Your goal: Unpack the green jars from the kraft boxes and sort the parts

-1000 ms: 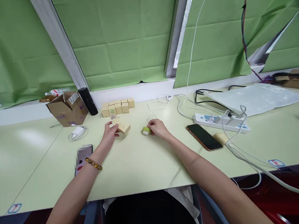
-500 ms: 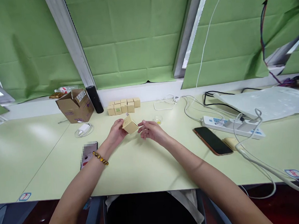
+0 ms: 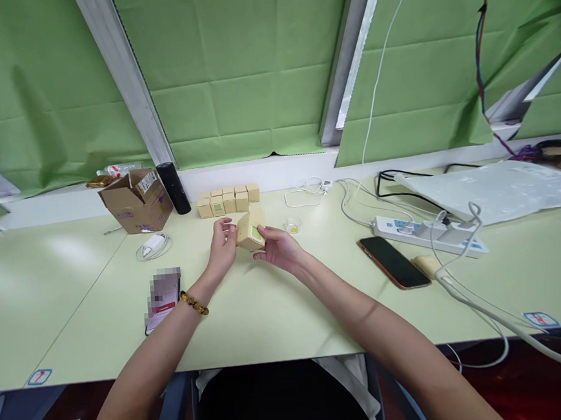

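I see the small box (image 3: 250, 232) held above the desk (image 3: 269, 308), between both hands. Left hand (image 3: 222, 245) fingers clamp its left side; right hand (image 3: 278, 249) fingers cup beneath, green-labelled face turned rightward. Both equally near.

cardboard box (image 3: 135, 208), black cylinder (image 3: 172, 188), phone (image 3: 393, 262), power strip (image 3: 428, 231) on table (image 3: 269, 308)

The right hand (image 3: 276, 249) has joined the left hand (image 3: 222, 247) on the lifted small box (image 3: 250, 230).
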The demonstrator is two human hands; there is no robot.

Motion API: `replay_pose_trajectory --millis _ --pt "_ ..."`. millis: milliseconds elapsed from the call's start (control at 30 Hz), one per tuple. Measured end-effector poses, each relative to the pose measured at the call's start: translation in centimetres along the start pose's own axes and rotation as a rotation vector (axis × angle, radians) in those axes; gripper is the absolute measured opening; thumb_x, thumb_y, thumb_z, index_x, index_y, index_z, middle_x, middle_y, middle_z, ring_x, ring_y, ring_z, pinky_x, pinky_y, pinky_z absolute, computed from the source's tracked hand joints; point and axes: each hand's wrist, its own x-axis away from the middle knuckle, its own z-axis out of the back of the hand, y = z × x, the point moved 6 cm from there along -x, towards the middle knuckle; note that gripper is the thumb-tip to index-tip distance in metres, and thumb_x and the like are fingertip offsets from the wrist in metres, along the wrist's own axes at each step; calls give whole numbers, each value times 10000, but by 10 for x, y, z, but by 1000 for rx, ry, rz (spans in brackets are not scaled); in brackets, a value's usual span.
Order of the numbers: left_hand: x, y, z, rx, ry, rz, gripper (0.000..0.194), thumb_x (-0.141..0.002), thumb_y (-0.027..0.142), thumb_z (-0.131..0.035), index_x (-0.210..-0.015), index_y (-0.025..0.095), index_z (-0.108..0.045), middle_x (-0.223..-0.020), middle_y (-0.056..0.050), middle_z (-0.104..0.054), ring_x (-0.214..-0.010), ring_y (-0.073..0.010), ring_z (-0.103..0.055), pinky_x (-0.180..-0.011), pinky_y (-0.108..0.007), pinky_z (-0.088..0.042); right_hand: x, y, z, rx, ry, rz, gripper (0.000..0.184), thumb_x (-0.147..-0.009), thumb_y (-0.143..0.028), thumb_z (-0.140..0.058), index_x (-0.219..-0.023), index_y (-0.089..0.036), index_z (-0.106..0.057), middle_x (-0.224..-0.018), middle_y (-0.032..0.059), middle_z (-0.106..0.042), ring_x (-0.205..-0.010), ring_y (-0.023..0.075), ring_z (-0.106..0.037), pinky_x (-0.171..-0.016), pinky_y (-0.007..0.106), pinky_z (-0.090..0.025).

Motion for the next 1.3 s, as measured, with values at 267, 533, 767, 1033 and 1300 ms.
replay_pose_trajectory --millis 267,533,767,1033,1300 --pt "31 13 -12 -136 -186 -168 636 -912 252 -657 -1483 297 -381 -1429 -123 -521 -1219 -252 -642 -908 -366 -571 0 4 8 122 139 126 355 -829 -443 -882 -993 -208 -672 -924 57 -783 -717 167 -713 -551 263 -617" --pt "34 1 -13 35 -190 -119 576 -948 310 -681 -1437 297 -376 -1434 -124 -511 -1253 -248 -649 -1003 -410 -572 5 3 2 289 144 247 551 -788 -551 -901 -1142 -211 -651 -992 68 -797 -860 209 -759 -660 321 -680" --pt "37 0 -15 159 -191 -93 546 -934 350 -711 -1379 293 -399 -1371 -107 -525 -1220 -245 -654 -973 -412 -597 4 2 5 347 174 285 572 -780 -531 -904 -1169 -221 -622 -936 40 -786 -828 196 -762 -654 312 -678" --pt "36 -1 -14 177 -139 -29 577 -865 344 -740 -1320 275 -393 -1338 -100 -509 -1123 -224 -671 -878 -368 -600 1 5 6 403 164 331 616 -757 -544 -897 -1189 -227 -594 -943 22 -768 -840 190 -758 -687 317 -668" --pt "39 -9 -15 177 -124 0 696 -683 144 -711 -1284 282 -387 -1294 -74 -582 -1040 -213 -681 -805 -308 -557 -3 7 13 383 248 365 621 -751 -594 -889 -1165 -231 -603 -865 -3 -722 -755 180 -737 -698 344 -674"
